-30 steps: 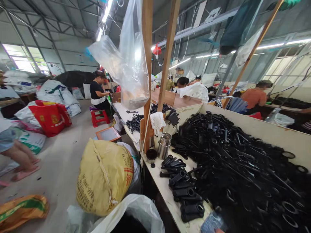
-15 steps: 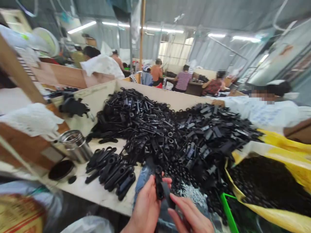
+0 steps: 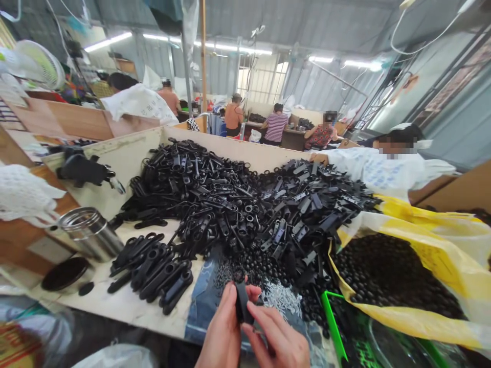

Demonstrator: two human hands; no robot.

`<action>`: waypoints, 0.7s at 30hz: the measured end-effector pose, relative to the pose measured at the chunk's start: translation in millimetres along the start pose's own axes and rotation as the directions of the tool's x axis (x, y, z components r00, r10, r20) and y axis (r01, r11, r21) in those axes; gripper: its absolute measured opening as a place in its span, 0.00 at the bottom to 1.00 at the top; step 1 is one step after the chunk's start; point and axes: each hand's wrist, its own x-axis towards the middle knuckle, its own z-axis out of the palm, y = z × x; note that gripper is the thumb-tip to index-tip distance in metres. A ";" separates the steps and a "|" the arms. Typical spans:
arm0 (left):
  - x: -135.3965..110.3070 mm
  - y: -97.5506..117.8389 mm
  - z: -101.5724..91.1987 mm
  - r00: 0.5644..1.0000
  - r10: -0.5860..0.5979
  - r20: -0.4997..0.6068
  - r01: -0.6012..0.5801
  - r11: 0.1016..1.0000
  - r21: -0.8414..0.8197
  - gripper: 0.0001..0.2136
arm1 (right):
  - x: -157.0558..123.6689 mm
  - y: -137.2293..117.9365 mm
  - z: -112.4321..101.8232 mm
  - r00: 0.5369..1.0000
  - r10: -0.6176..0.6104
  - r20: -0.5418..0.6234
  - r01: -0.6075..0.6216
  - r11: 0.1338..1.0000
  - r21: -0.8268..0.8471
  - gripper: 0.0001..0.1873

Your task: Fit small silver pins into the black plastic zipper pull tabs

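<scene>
My left hand [image 3: 224, 332] and my right hand [image 3: 278, 337] are together at the bottom centre, both pinching one black plastic handle part [image 3: 241, 301] held upright between them. Just beyond lies a patch of small silver screws [image 3: 282, 301] and small black round pieces [image 3: 257, 266] on a blue cloth [image 3: 203, 301]. A big heap of black plastic handle parts [image 3: 238, 199] fills the table behind. To the left, a row of assembled black handles [image 3: 153, 271] lies side by side on the white tabletop [image 3: 115, 301].
A steel cup [image 3: 90, 235] and a black lid [image 3: 65, 273] stand at the left. A yellow sack of small black pieces [image 3: 387, 276] sits open on the right, a green bin edge [image 3: 333, 327] beside it. Several people work at benches behind; a person in white [image 3: 387, 166] leans nearby.
The view swung from the floor sacks on the left to the table. My two hands came into view holding the black part and now sit slightly lower and closer together.
</scene>
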 end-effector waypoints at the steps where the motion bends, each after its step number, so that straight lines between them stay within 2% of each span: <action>1: -0.6 -2.4 1.1 1.000 0.024 0.005 -0.024 1.000 0.014 0.26 | -0.5 0.3 -0.8 1.000 0.002 -0.004 -0.002 1.000 -0.005 0.16; 6: 2.3 -15.6 1.9 0.999 0.050 -0.007 -0.049 0.995 0.091 0.24 | 1.7 1.4 -6.0 1.000 0.004 -0.005 -0.004 1.000 -0.029 0.16; 10: 6.9 -21.8 0.4 0.994 0.095 -0.052 -0.088 0.988 0.130 0.25 | 4.9 1.0 -13.5 0.996 -0.050 0.077 0.053 0.998 -0.046 0.17; 13: 7.7 -22.7 -2.5 0.994 0.076 -0.080 -0.063 0.987 0.149 0.27 | 4.7 -1.7 -17.5 0.993 -0.013 0.115 0.021 0.997 -0.069 0.17; 16: 7.3 -24.5 -8.7 0.990 0.052 -0.130 -0.031 0.986 0.163 0.29 | 5.5 -4.4 -20.2 0.982 0.091 0.165 -0.092 0.996 -0.004 0.17; 18: 6.8 -27.4 -13.7 0.982 0.072 -0.172 -0.040 0.982 0.185 0.31 | 8.6 -4.1 -22.3 0.960 0.203 0.193 -0.224 0.970 0.092 0.14; 20: 5.5 -30.6 -18.3 0.982 0.098 -0.163 -0.058 0.970 0.234 0.32 | 13.9 -1.7 -24.0 0.907 0.382 0.177 -0.413 0.889 0.196 0.10; 21: 4.5 -31.7 -20.1 0.986 0.103 -0.133 -0.064 0.961 0.268 0.32 | 17.0 -0.1 -24.3 0.861 0.482 0.165 -0.509 0.823 0.253 0.10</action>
